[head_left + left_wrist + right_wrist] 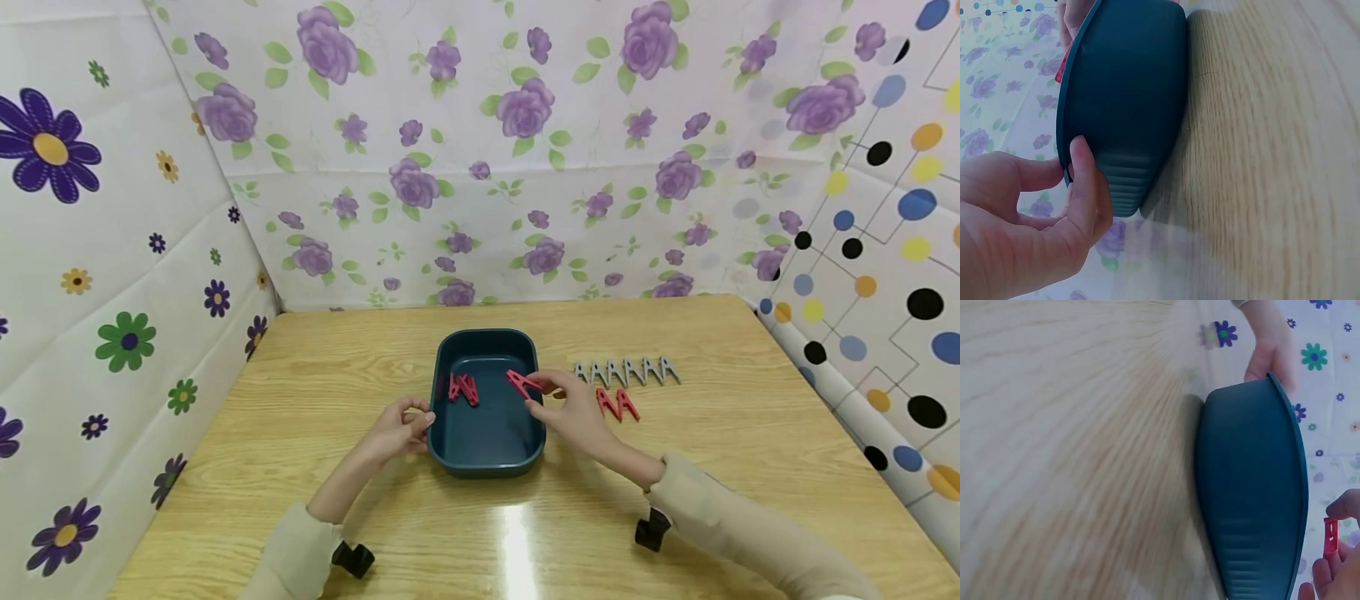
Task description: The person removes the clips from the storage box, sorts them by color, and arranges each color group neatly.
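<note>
A dark teal plastic basin (487,463) stands on the table, with two red clothespins (463,388) lying in its left part. My left hand (399,429) pinches the basin's left rim between thumb and fingers; the left wrist view shows that grip on the basin wall (1129,94) up close. Over the basin's right side, my right hand (573,414) holds another red clothespin (522,383) by one end. In the right wrist view this clothespin (1330,536) sits between thumb and fingers, beside the basin's rim.
Right of the basin, a row of several grey clothespins (628,372) lies on the wooden table (337,358). Just in front of that row are red clothespins (621,405), partly behind the right hand. Flower-printed cloth (480,217) hangs behind the table.
</note>
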`<act>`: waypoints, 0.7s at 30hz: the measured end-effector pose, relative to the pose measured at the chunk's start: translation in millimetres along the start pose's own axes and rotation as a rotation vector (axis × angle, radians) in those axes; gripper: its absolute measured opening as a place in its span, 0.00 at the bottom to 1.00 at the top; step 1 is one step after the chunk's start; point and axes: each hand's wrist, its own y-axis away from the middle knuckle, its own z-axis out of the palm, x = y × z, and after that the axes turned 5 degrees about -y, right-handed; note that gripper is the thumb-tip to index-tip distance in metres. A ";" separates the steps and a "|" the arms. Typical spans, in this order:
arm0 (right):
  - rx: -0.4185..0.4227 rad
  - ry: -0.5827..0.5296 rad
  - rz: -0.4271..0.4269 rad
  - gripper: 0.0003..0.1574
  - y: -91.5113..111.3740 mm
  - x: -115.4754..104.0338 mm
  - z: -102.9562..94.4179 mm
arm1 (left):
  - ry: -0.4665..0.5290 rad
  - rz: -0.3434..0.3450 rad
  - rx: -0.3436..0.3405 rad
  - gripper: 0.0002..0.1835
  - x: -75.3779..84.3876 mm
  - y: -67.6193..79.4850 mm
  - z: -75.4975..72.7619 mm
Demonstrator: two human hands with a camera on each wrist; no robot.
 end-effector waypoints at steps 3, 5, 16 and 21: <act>0.007 -0.022 0.011 0.21 2.8 0.7 -2.9 | -0.010 -0.002 0.001 0.11 0.2 0.6 -0.2; 0.019 -0.013 0.004 0.21 4.0 2.4 -4.9 | -0.020 -0.003 0.004 0.11 0.1 0.9 -0.4; 0.082 0.038 -0.043 0.22 8.3 11.8 -21.6 | -0.036 -0.007 0.019 0.11 -1.1 -0.5 -0.1; 0.091 0.037 -0.041 0.21 10.4 15.9 -25.7 | -0.027 -0.006 0.005 0.11 -0.8 0.5 -1.1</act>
